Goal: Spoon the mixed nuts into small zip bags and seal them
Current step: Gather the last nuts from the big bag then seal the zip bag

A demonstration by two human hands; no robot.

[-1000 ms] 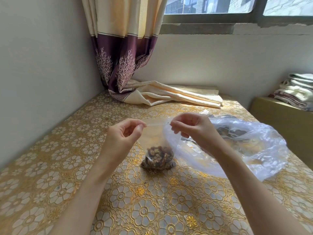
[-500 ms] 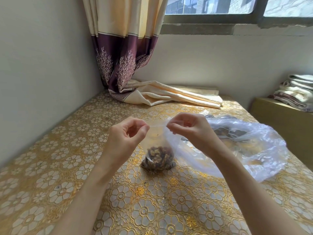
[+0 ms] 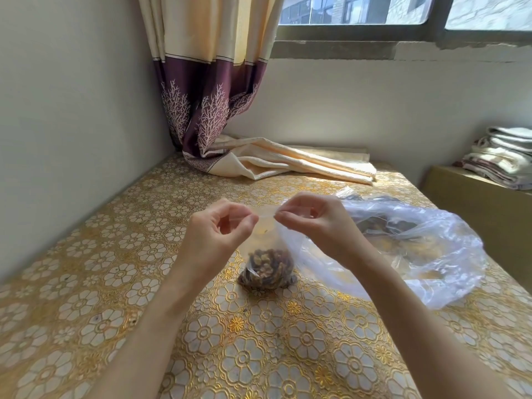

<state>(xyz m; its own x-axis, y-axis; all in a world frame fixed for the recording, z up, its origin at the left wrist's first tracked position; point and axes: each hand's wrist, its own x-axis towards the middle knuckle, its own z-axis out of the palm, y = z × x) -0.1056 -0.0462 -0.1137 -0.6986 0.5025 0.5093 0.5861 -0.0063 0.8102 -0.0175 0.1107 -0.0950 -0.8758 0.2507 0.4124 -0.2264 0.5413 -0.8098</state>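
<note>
A small clear zip bag point(image 3: 266, 267) stands on the gold flowered tablecloth point(image 3: 86, 254), its bottom filled with brown mixed nuts. My left hand point(image 3: 220, 231) pinches the left end of its top strip between thumb and forefinger. My right hand point(image 3: 313, 223) pinches the right end of the same strip. The two pinches are a short gap apart above the nuts. A large clear plastic bag point(image 3: 417, 254) with more nuts lies open just right of the small bag. No spoon can be made out.
A cream and purple curtain point(image 3: 213, 90) hangs in the far corner, its hem lying on the table's back edge. A wall runs along the left side. Folded towels point(image 3: 501, 156) sit on a low cabinet at the far right.
Both hands have slid closer together along the zip bag's top strip. The bag of nuts has stayed in place on the table.
</note>
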